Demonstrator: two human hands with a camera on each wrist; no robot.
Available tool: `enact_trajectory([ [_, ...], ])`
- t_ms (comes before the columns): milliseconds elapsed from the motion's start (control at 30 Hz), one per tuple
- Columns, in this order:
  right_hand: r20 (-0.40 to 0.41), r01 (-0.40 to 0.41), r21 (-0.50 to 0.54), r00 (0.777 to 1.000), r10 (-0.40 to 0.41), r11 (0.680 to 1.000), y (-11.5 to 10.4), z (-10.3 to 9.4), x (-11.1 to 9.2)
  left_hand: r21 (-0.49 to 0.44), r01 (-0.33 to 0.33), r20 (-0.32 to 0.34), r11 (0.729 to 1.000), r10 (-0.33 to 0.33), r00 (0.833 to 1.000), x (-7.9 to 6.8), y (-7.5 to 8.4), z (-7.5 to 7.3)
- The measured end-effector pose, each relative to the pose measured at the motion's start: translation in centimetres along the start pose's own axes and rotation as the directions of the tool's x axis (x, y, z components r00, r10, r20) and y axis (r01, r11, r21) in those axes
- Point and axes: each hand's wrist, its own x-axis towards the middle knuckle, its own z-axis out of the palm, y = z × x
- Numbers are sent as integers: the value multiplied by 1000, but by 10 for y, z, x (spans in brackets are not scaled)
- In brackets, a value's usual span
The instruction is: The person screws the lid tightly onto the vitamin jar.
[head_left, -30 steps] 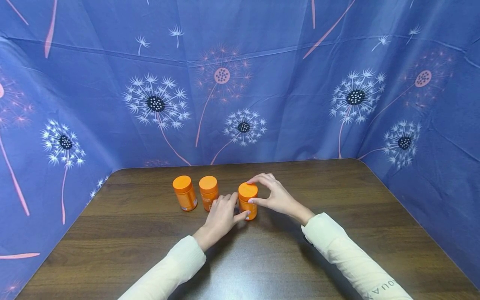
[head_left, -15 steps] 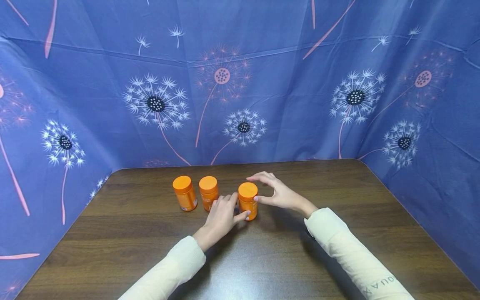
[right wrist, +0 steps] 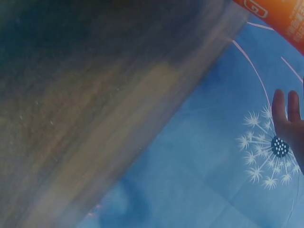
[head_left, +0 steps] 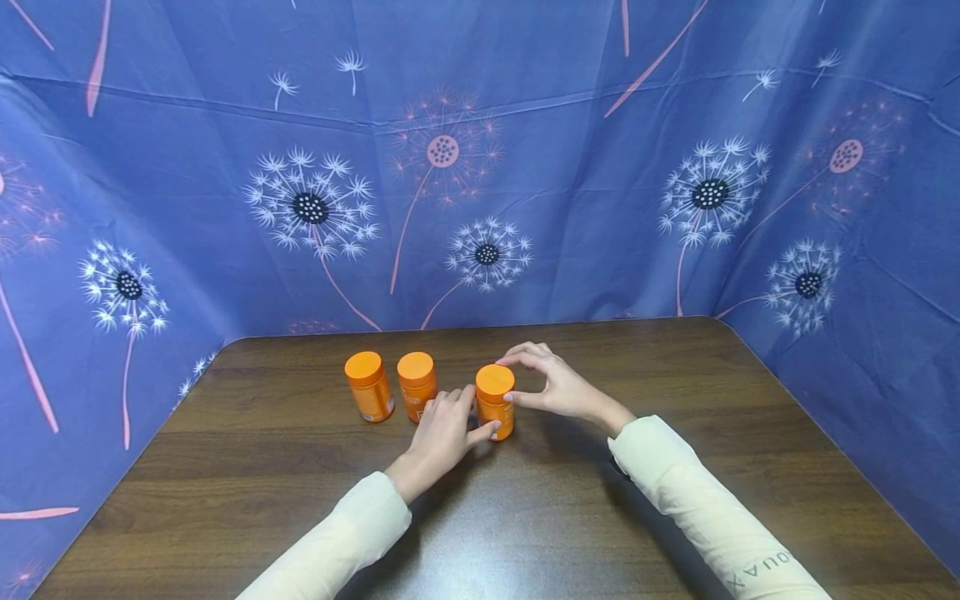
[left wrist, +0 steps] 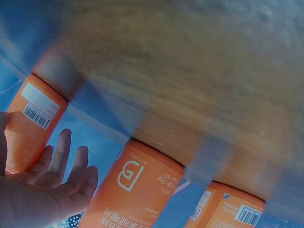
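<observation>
Three orange screw-top bottles stand upright on the wooden table. My left hand (head_left: 441,429) grips the body of the rightmost bottle (head_left: 495,418), thumb at its front and a finger at its far side. In the left wrist view that hand (left wrist: 47,194) is seen around the bottle (left wrist: 33,130), which bears a barcode. At its orange lid (head_left: 495,380) my right hand (head_left: 558,387) pinches with the thumb on the near right and the fingers at the back. The right wrist view catches only part of the right hand (right wrist: 292,121) and of the bottle (right wrist: 282,19).
The middle bottle (head_left: 417,383) stands just left of my left hand, partly hidden by it. Farther left is another bottle (head_left: 369,387). A blue dandelion-print cloth (head_left: 585,208) hangs behind and beside the brown table (head_left: 262,467).
My right hand loosened and drew slightly right off the lid half a second ago, and its fingers have closed back against it now. The left hand and the bottles stay in place.
</observation>
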Motion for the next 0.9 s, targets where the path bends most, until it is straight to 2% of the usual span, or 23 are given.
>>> enact_trajectory([
  [167,-70,-30,16,997,31,999,-1,8,-2,-4,-11,-17,1000,11,1000,0,-1,0],
  [433,-156,-31,27,987,35,999,-2,19,-3,-5,-22,-28,1000,22,999,0,-1,1],
  [900,-134,-84,30,987,88,996,-2,20,-2,-10,-18,-20,1000,18,1000,0,-2,1],
])
